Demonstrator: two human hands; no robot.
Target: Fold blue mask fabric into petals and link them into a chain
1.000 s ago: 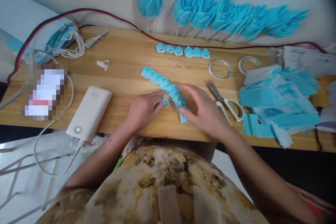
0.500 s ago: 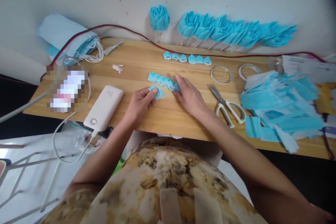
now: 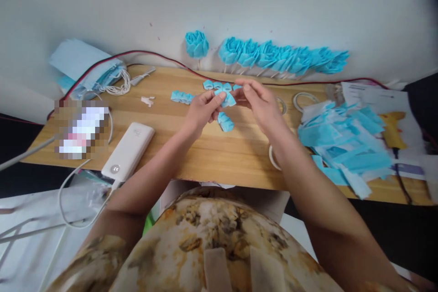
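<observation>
Both hands are raised above the wooden table [image 3: 212, 155] and pinch a strip of folded blue paper pieces [image 3: 225, 100]. My left hand [image 3: 202, 112] grips it from the left with thumb and fingers closed. My right hand [image 3: 260, 101] pinches its right end. The strip's loose end [image 3: 226, 122] hangs down between the hands. A short piece of the folded strip [image 3: 181, 96] lies on the table to the left. A row of small blue folded pieces [image 3: 212, 85] sits just behind the hands.
Blue paper flowers on sticks [image 3: 273, 54] lean on the wall. A white power bank [image 3: 128, 150] with cable lies left. A pile of blue paper sheets [image 3: 342, 141] sits right, tape rolls [image 3: 304, 98] behind it. A red-black cable [image 3: 137, 54] runs along the back.
Both hands lifted the folded blue strip off the table and brought it up between them. The view tilted up, and the scissors are now hidden behind my right arm.
</observation>
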